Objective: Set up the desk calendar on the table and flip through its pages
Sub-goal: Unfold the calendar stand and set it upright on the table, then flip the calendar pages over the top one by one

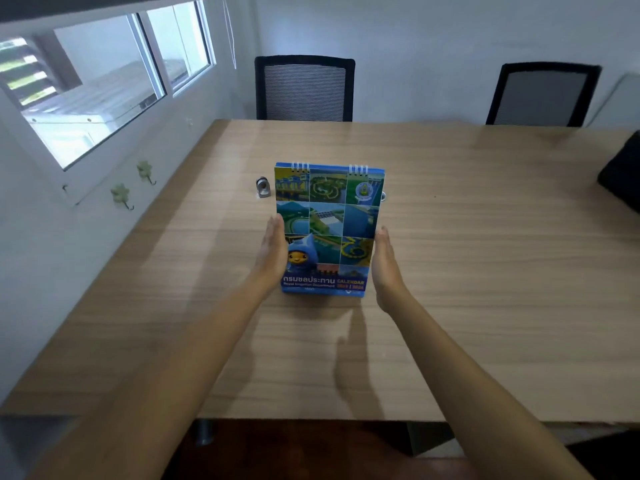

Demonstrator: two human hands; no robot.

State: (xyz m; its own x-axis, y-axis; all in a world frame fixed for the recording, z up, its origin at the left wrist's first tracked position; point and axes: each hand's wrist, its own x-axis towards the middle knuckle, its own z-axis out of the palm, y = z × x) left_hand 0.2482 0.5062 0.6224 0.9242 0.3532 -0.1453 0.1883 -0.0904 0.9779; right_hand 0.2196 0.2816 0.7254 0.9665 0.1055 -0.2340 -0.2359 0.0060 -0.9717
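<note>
A desk calendar (327,216) with a blue cover of photo tiles, a cartoon mascot and white spiral rings at its top stands upright on the wooden table (467,237), cover facing me. My left hand (273,252) lies flat against its left edge, fingers straight and pointing away. On the other side, my right hand (386,268) presses flat against the right edge. Both palms clamp the calendar between them; its lower edge rests on the tabletop.
A small grey metal object (263,188) sits on the table just left of the calendar's top. Two black mesh chairs (304,88) (542,95) stand at the far side. A dark object (621,174) lies at the right edge. A windowed wall runs along the left.
</note>
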